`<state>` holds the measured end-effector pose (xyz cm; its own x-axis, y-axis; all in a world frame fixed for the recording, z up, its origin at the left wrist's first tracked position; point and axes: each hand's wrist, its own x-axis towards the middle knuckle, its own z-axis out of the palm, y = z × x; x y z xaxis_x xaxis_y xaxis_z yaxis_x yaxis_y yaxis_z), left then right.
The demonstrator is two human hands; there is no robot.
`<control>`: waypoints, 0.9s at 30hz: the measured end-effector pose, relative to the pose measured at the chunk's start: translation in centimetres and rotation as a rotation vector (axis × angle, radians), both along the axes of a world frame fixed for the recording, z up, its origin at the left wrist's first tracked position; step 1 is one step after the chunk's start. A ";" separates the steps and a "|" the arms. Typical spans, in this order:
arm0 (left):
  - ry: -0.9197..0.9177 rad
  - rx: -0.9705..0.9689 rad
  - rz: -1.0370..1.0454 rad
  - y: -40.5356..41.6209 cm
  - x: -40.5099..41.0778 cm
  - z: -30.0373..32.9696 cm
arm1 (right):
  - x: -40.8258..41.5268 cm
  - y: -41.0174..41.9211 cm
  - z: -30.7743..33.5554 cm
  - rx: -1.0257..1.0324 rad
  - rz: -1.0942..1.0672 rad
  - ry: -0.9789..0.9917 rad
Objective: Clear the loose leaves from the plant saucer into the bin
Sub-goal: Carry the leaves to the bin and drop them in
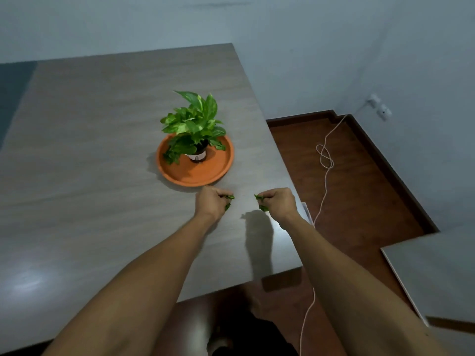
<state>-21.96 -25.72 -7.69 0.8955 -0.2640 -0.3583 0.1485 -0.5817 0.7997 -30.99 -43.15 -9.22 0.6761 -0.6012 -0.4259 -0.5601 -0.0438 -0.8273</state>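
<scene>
An orange plant saucer sits on the grey table, with a small potted plant standing in it. Its bare floor in front of the pot shows no loose leaves. My left hand hovers just in front of the saucer, fingers closed on green loose leaves. My right hand is beside it near the table's right edge, also closed on a clump of loose leaves. No bin is in view.
The grey table ends at its right edge close to my right hand. Beyond it lies brown wooden floor with a white cable running to a wall socket. Another grey surface stands at the lower right.
</scene>
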 end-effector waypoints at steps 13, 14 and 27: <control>0.018 -0.065 -0.087 -15.5 -9.3 0.9 | -9.9 -13.1 -1.2 -0.063 -0.081 0.005; 0.024 -0.075 -0.066 -17.0 -10.0 0.6 | -10.3 -14.6 -1.6 -0.051 -0.063 0.004; 0.090 -0.037 0.287 -29.6 -20.6 -6.1 | -15.4 -26.6 -7.2 0.074 0.147 0.008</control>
